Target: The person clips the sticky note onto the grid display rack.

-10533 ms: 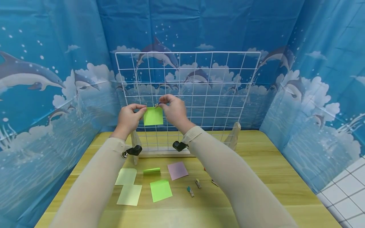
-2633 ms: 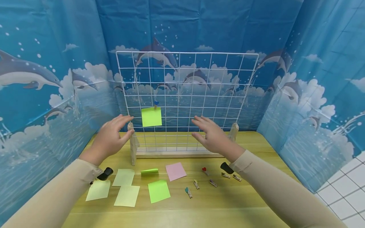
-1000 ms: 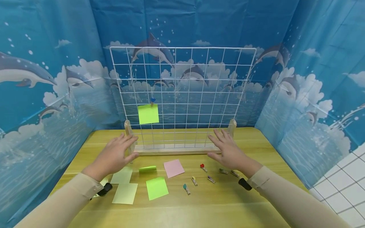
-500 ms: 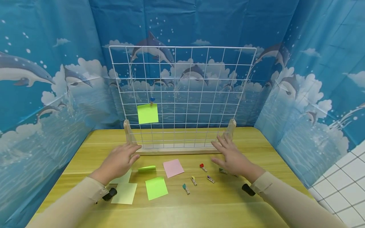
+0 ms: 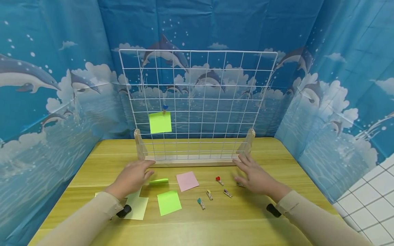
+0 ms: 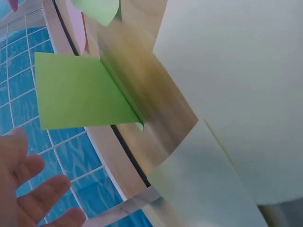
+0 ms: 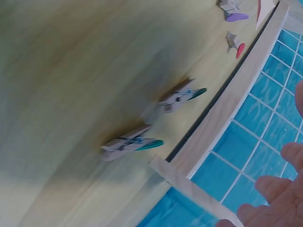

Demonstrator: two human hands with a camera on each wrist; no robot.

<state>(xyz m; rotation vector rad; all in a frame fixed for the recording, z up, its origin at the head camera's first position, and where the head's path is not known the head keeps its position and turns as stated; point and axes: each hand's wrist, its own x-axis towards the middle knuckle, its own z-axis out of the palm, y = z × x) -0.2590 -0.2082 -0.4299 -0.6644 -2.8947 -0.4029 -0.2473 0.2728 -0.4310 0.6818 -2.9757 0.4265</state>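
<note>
My left hand (image 5: 132,177) holds nothing; its loosely bent fingers are near the left foot of the white wire grid (image 5: 201,85). A folded green sticky note (image 5: 158,181) stands just right of it. Pale yellow notes (image 5: 137,207) lie partly hidden beneath that arm. My right hand (image 5: 257,176) hovers with spread fingers by the grid's right foot, over two green-topped clothespins (image 7: 177,97). A green sticky note (image 5: 160,122) hangs on the grid from a blue-heart clothespin (image 5: 165,108).
On the wooden table (image 5: 197,229) lie a pink note (image 5: 187,181) and a flat green note (image 5: 169,203). Small clothespins topped in red (image 5: 219,180), purple (image 5: 227,193), yellow (image 5: 209,195) and teal (image 5: 201,204) are scattered right of them. A dolphin curtain (image 5: 240,27) encloses the back and sides.
Earlier both hands were at the green note on the grid, the right pinching a clothespin; they let go and it hangs there. Since then both hands have come down toward the grid's feet.
</note>
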